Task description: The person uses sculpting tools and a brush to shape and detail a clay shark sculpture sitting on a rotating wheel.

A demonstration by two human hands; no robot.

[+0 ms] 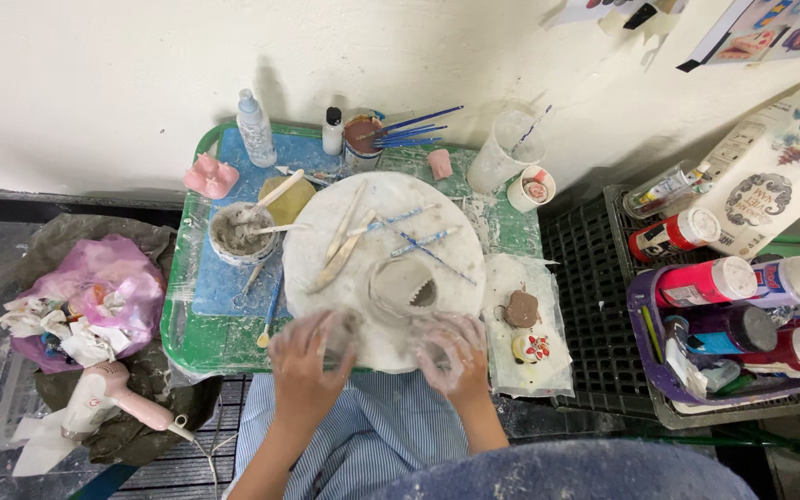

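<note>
- Hair dryer (108, 396): pink and white, lies on a dark sheet on the floor, well to the left of the left hand.
- Bowl (243, 233): holds grey slip and a stick; sits beyond the left hand, slightly to its left.
- Left hand (306, 356): fingers spread and curved, resting on the near edge of the round board (383, 268). A pale lump (340, 331) sits under its fingertips; whether the fingers grip it cannot be told.
- Wooden tools (344, 243): lie on the board, beyond the left hand.
- Clay cup (403, 289): grey, open, with a jagged notch in its rim; stands on the board between and just beyond both hands.
- Right hand (451, 356): fingers loosely curled, coated in pale clay, touching the board's near right edge. Nothing is pinched.
- Small painted figures (525, 329): one brown, one white with red marks; rest on plastic film just right of the right hand.
- Paint bottles (743, 315): stored in a purple basket, well to the right.
</note>
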